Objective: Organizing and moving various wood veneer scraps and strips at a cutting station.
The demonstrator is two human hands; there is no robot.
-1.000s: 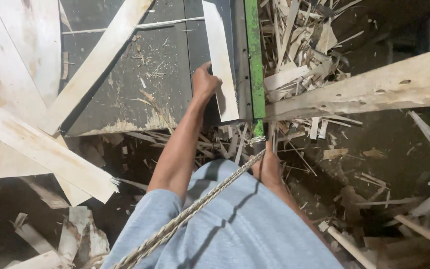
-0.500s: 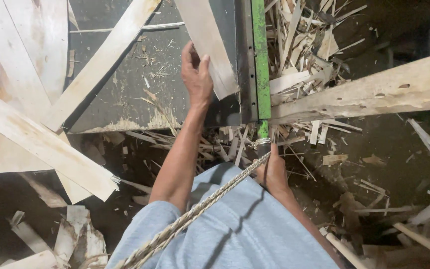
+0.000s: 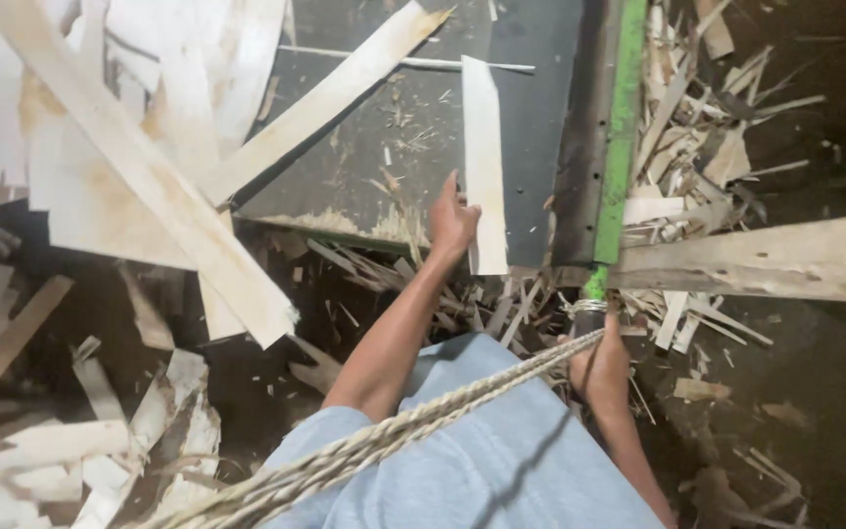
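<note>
While left hand [image 3: 452, 223] grips the lower edge of a pale wood strip [image 3: 484, 162] lying on the dark table [image 3: 540, 118] at frame centre-top, right hand [image 3: 599, 367] is closed round the green lever [image 3: 621, 137] w/ braided rope [image 3: 423, 431] tied there, running to lower left. Scrap veneer [image 3: 139, 176] upper left.

A veneer or wood-cutting workshop: dark worktop [image 3: 345, 167] strewn with thin wood strips [image 3: 485, 157], green-edged cutter bar [image 3: 622, 127] at 1 o'clock, offcut heaps [image 3: 697, 127] around.
</note>
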